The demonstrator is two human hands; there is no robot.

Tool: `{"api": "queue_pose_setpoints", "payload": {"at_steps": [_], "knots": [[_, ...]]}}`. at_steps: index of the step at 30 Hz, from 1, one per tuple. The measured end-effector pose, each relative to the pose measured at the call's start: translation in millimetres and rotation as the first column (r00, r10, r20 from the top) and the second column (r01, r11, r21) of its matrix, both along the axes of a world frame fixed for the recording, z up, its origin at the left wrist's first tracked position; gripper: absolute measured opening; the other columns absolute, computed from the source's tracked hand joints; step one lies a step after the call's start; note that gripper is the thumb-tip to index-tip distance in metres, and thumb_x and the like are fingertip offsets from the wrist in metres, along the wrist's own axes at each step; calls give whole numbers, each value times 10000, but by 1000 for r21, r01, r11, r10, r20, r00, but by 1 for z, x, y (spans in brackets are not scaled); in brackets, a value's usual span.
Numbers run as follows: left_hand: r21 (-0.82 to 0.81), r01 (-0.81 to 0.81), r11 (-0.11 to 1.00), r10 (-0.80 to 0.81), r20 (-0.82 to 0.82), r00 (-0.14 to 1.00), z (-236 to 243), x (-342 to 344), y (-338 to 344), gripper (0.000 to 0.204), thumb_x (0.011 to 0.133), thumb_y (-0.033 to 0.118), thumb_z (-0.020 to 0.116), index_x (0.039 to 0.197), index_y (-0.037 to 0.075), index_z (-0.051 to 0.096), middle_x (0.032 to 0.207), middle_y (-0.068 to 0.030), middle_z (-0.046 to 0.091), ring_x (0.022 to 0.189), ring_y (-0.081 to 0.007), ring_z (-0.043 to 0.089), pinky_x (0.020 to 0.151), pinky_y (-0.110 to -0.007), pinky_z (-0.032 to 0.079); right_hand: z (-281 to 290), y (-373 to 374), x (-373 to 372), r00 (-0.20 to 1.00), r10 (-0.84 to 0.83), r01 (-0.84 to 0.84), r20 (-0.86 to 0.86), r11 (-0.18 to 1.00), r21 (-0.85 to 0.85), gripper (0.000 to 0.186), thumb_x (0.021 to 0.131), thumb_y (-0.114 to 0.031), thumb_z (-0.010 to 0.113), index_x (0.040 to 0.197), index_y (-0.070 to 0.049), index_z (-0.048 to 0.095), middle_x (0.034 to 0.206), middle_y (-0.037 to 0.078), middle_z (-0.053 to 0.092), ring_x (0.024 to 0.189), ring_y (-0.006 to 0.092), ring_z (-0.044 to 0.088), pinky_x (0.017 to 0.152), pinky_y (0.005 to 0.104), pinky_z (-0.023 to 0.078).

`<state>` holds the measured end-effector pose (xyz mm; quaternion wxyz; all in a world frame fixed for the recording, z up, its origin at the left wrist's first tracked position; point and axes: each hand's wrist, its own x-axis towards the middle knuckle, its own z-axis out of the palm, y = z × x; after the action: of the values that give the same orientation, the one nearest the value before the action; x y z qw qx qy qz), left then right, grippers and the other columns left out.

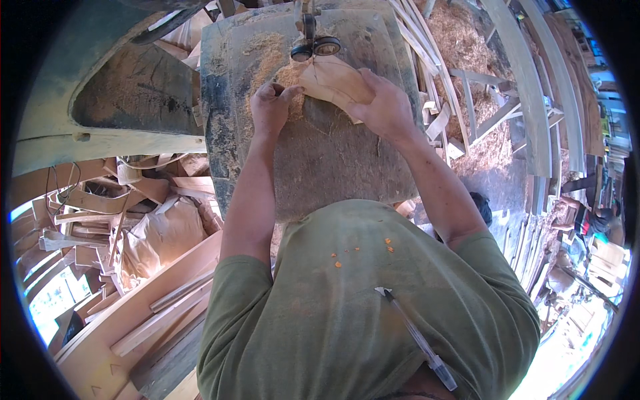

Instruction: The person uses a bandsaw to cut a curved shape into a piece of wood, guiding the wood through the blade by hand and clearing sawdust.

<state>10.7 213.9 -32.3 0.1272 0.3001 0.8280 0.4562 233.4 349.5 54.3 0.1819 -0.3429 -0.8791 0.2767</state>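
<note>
A pale, curved wooden piece (330, 81) with pencil lines lies tilted across the worn bandsaw table (300, 160), its far end beside the blade guide rollers (316, 47). My left hand (270, 110) has curled fingers, with the thumb and forefinger at the piece's left edge. My right hand (385, 110) grips the piece's right side with thumb on top. Sawdust (263, 57) is scattered over the table's left part. The blade itself is too small to make out clearly.
The machine's cream frame (100, 143) stands at left. Wood offcuts (90, 203), a wrapped bundle (167, 237) and long boards (160, 303) lie lower left. Slats and planks (533, 87) lean at right over shavings. A clear pen (417, 340) rests on my green shirt.
</note>
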Motion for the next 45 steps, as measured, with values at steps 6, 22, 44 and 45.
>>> {"api": "queue_pose_setpoints", "payload": {"at_steps": [6,22,44,45], "knots": [[-9,-18,1000,19,38,999,2,2,1,411,774,350,920,785,0,706,679,-107,650,631,-207,588,627,-381,494,-2,2,-1,1000,-1,1,0,1000,10,787,744,-356,804,1423,-18,594,1310,233,671,1194,392,658,1030,449,521],[-161,212,964,-242,-201,949,-6,-37,6,514,779,488,882,811,7,704,745,-136,667,689,-260,627,657,-399,518,5,1,-5,998,-32,35,54,998,-59,775,738,-346,793,1421,-32,602,1299,231,679,1191,390,662,1033,446,520],[-238,180,955,-243,-267,933,-8,-36,7,647,795,624,816,770,-1,650,780,-178,657,766,-369,659,710,-457,525,16,0,-9,997,-26,31,75,997,-69,824,735,-311,821,1453,2,566,1361,247,651,1259,371,640,1087,422,486],[-238,179,954,-242,-267,933,-9,-37,7,647,795,624,816,770,-1,650,780,-178,657,766,-369,659,710,-457,525,16,0,-10,997,-24,29,74,997,-74,821,737,-312,820,1452,0,567,1357,246,654,1256,373,641,1084,424,487]]}}
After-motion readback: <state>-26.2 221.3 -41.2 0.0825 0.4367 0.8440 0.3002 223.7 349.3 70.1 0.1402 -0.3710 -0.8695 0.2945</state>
